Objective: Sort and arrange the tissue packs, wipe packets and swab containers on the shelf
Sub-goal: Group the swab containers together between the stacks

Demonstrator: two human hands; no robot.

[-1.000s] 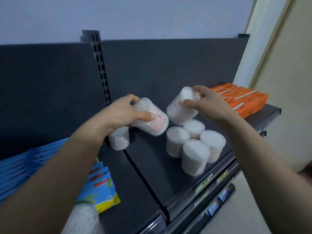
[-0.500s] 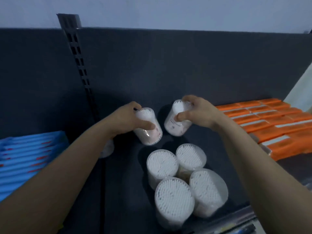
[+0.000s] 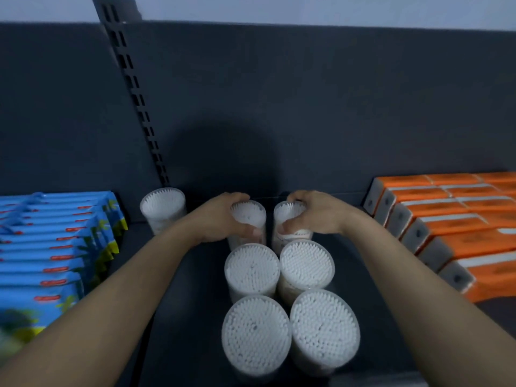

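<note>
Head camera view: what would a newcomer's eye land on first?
Four white swab tubs stand packed together at the centre front of the shelf. Just behind them, the person's left grip and right grip each hold another upright tub. Blue packets line the left side, orange packs the right.

On dark shelf point(image 3: 181, 331): one swab container point(image 3: 248, 214) in left hand point(image 3: 223, 219), one in right hand point(image 3: 315, 216), four just nearer, one left of left hand; wipe packets point(image 3: 55, 247) farther left, tissue packs point(image 3: 452, 219) right of right hand.

Nothing here that I can read — the red labels point(image 3: 59, 258) on the blue wipe packets point(image 3: 42, 275) to my left are blurred, and the orange tissue packs point(image 3: 460, 233) show only pale stripes — no legible print.
</note>
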